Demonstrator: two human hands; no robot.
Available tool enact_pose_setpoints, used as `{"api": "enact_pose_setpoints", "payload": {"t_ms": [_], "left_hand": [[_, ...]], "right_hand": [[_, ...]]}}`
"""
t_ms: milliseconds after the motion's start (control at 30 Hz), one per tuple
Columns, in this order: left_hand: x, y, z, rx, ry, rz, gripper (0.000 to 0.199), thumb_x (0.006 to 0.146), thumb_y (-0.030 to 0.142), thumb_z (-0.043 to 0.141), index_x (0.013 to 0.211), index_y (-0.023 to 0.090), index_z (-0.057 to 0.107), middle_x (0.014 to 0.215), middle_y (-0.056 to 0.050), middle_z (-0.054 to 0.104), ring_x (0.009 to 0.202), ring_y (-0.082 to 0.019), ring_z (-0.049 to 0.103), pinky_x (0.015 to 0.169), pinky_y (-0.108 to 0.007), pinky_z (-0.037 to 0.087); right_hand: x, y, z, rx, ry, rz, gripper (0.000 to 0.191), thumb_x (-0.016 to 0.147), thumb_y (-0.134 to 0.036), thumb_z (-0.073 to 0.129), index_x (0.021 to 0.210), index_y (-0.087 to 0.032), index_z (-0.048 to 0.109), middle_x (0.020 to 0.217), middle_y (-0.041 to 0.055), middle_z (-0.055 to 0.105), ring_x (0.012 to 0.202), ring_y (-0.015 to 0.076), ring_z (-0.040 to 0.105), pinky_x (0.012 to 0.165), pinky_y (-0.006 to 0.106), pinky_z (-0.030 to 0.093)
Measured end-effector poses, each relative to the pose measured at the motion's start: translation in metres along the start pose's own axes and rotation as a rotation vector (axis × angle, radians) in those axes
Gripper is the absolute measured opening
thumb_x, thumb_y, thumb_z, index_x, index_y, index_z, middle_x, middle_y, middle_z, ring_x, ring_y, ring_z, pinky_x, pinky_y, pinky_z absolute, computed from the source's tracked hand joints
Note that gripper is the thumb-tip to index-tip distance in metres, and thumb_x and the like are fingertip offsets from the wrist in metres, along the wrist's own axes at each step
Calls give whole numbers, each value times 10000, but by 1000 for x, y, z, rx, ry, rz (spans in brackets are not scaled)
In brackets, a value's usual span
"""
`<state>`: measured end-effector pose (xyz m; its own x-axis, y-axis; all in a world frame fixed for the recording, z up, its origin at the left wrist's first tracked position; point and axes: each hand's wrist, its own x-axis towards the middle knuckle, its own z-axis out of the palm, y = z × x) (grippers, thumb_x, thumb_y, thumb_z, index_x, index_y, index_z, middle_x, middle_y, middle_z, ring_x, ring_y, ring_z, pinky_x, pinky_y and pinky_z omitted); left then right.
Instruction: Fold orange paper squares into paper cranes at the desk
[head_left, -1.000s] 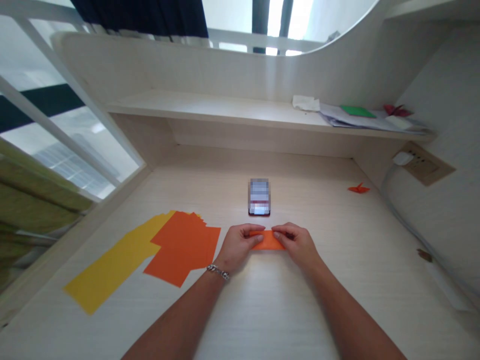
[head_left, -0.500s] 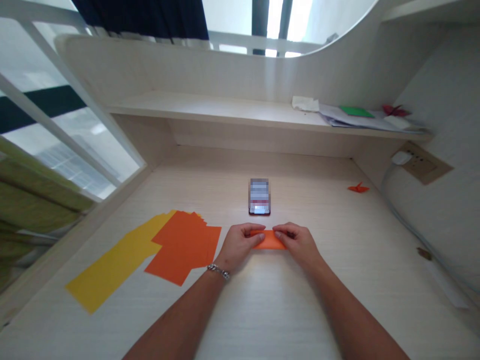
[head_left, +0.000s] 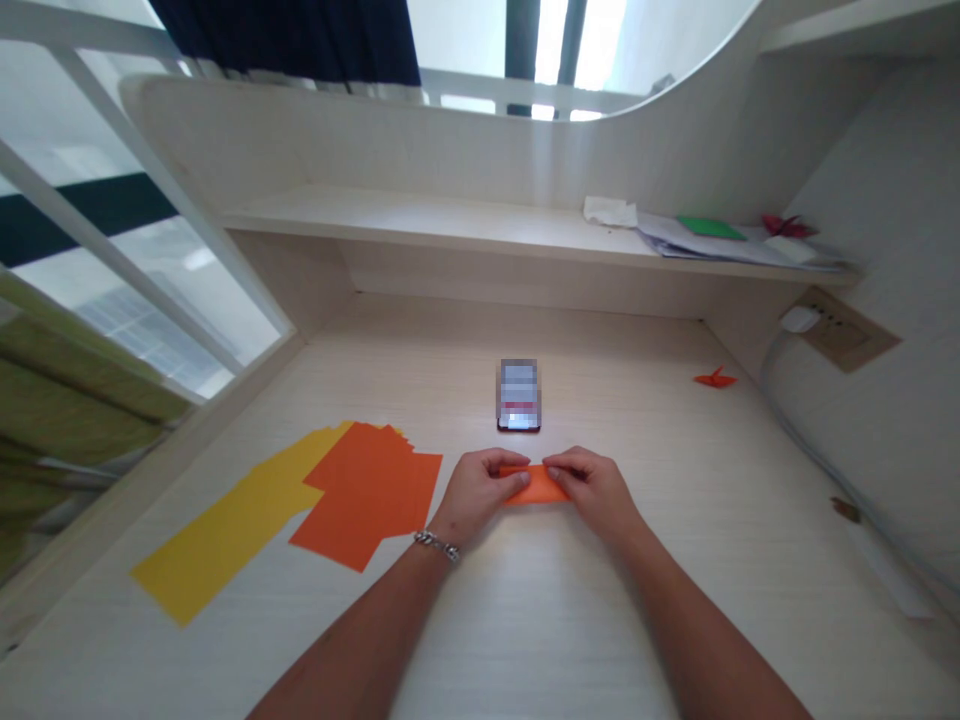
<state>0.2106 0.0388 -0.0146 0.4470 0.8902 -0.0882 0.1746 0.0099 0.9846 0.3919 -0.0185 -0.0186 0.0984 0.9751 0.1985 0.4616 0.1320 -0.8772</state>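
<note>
Pale desk [head_left: 637, 630], with yellow paper [head_left: 217, 540] and orange sheets [head_left: 367, 490] spread left of the grip. Between left hand [head_left: 472, 492] and right hand [head_left: 598, 487], a folded orange strip [head_left: 545, 488] is pinched narrowly, crease apparently being pressed. Phone [head_left: 518, 393] is parked just beyond.

Narrow rectangular strip of orange paper [head_left: 549, 487], apparently folded; seen lying crosswise just below frame centre, its ends partly covered.
</note>
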Motion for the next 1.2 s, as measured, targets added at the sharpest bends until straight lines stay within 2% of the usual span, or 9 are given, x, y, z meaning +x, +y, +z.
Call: {"api": "enact_pose_setpoints", "payload": {"t_ms": [100,167,300,467,600,767,1000,1200], "left_hand": [[-1,2,1,41,-22,29,235,692,262,690,896,152,728,863,-83,733,775,-200,661,710,-292,514],[-2,1,3,32,-9,46,191,704,269,678,845,150,731,856,-85,732,773,-197,657,723,-295,510],[-1,-1,4,-49,13,46,168,703,272,678,800,141,718,805,-82,722,736,-183,649,687,-278,504],[-2,4,6,-45,-90,26,165,723,267,658,819,146,717,785,-70,719,705,-174,639,642,-254,488],[-4,8,9,-57,-55,36,183,759,295,630,814,142,714,804,-74,717,720,-174,634,642,-248,480],[-4,5,10,-102,-23,14,192,751,299,648,817,128,704,800,-82,711,719,-172,630,634,-244,477],[-3,2,10,-170,-63,-18,199,743,291,664,867,141,704,853,-75,716,770,-173,637,684,-246,485],[-3,0,12,-170,-78,-30,208,758,308,651,848,129,706,823,-78,717,732,-167,631,657,-244,478]], "right_hand": [[0,-2,2,6,-9,-8,159,791,-221,589,859,-234,731,841,42,699,782,187,638,723,310,495],[0,-1,4,57,27,49,153,770,-240,612,875,-218,721,822,45,699,751,190,639,691,311,500],[2,2,7,307,115,192,308,704,-294,673,987,-175,650,763,56,696,663,193,644,593,297,515],[1,-3,9,339,83,212,307,685,-263,681,970,-174,610,741,46,703,656,184,653,594,283,516],[1,-4,10,405,128,217,308,694,-265,679,983,-175,617,772,55,716,689,195,670,629,298,528],[1,-6,9,308,222,205,160,718,-257,666,847,-173,711,853,78,729,782,224,678,729,342,534],[-2,-11,9,257,170,191,158,728,-241,663,861,-203,740,858,56,739,806,230,680,756,352,533],[-4,-12,10,204,124,159,170,747,-242,646,884,-216,743,885,46,739,846,228,675,794,347,519]]}}
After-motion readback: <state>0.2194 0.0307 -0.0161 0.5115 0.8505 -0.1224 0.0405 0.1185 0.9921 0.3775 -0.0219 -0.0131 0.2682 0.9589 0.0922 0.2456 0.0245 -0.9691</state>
